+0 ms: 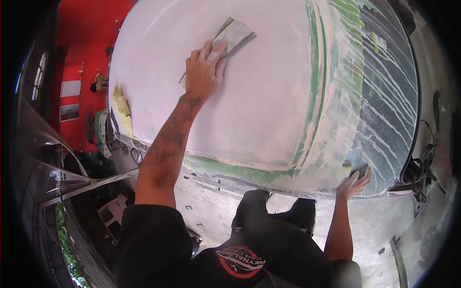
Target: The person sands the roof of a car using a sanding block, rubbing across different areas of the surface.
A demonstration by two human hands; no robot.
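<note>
The pad (235,36) lies on the broad pale panel (254,105), toward its far side, under the left hand (204,72), whose fingers grip it and press it down. The right hand (355,184) rests at the near edge of the dark glass (384,108), by a small dark patch; whether its fingers hold anything, I cannot tell. The sanding looks well along but unfinished: the panel's middle seems even and smooth, judging by its uniform pale coat. The borders look less done, with green bands (315,72) showing along the right and near edges and patchy, powdery smears beside them. Whitish runs on the glass seem left to clean.
</note>
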